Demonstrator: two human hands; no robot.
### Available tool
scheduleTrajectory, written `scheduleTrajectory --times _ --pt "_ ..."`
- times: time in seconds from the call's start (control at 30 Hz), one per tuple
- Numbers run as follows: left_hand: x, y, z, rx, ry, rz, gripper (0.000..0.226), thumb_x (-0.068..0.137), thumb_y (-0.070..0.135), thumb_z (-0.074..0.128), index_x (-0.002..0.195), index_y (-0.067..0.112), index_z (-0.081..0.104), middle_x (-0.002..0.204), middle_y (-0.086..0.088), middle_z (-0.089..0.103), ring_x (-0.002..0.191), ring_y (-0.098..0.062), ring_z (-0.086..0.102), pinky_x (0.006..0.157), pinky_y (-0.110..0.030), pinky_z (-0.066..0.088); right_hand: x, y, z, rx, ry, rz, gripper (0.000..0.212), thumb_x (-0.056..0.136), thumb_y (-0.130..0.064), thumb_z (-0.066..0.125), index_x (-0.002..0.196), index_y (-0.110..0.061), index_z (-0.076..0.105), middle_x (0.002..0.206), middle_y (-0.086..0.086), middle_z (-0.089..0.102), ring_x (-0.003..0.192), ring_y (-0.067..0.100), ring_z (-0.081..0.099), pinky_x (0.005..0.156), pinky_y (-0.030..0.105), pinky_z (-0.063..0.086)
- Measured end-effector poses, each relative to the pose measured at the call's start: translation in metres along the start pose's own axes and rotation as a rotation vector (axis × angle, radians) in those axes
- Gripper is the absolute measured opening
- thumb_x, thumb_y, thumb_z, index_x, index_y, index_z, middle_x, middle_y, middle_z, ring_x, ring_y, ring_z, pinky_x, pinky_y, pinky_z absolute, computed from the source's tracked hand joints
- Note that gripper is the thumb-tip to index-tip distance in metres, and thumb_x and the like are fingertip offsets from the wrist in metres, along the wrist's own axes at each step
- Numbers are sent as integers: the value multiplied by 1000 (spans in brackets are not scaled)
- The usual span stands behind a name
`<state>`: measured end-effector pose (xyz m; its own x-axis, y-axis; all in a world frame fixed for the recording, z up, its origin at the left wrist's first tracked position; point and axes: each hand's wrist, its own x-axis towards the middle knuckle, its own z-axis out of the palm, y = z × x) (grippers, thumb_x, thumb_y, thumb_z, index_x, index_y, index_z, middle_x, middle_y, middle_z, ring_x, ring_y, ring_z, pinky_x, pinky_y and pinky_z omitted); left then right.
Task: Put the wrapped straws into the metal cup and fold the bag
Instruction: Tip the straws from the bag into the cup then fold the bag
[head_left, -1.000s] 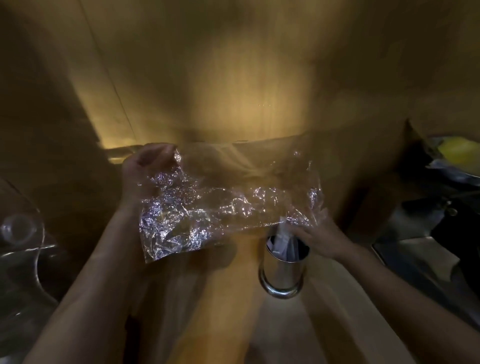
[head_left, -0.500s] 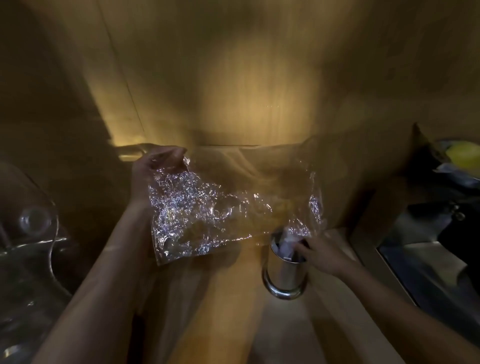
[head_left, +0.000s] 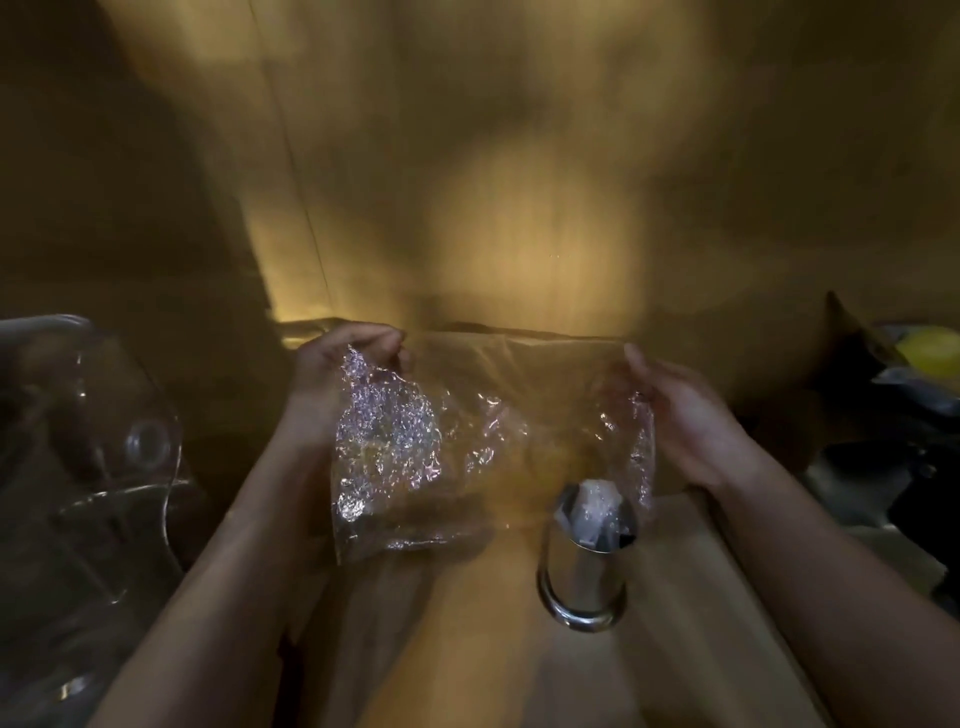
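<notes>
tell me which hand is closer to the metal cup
Right. The right hand holds the bag's edge just above and right of the metal cup; the left hand grips the far left edge.

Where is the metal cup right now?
In the head view, the metal cup stands on the wooden counter, lower right of centre, just below the clear bag.

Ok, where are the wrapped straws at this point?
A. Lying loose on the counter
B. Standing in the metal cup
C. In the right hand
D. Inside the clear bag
B: the wrapped straws stick up out of the metal cup, while the clear bag, stretched between the left hand and the right hand, looks empty.
</notes>
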<state>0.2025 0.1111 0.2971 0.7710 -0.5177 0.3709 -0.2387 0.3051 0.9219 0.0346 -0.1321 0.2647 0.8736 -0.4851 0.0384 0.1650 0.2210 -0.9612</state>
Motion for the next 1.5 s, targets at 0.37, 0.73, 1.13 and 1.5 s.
scheduleTrajectory --times 0.37,0.73,1.13,1.5 --pt "-27 28 -6 281 125 -89 11 86 15 56 83 23 63 78 14 68 77 -5 62 58 -21 51 -9 -8 7 -9 22 -234 2 58 -18 73 60 -18 74 116 -15 59 120 11 49 101 33 40" --pt "-41 6 -21 -265 28 -360 57 77 67 49 115 26 59 115 0 64 111 -21 59 77 -42 55 -12 -6 -6 61 119 -223 8 62 -7 68 61 -12 74 61 -1 74 60 10 69 60 19 56" --pt "-54 1 -2 65 136 -386 33 71 12 72 99 -2 61 66 2 73 56 -4 64 93 -47 42 -23 9 -24 -115 1 -7 64 53 -15 79 112 -7 57 80 5 76 71 19 71 63 29 60" --pt "-57 -6 -10 -78 138 -417 61 55 20 79 110 2 57 103 -12 73 102 -25 66 93 -40 52 -31 9 -21 -9 100 -111 64 59 2 68 117 -19 51 67 3 75 62 12 70 54 21 57"
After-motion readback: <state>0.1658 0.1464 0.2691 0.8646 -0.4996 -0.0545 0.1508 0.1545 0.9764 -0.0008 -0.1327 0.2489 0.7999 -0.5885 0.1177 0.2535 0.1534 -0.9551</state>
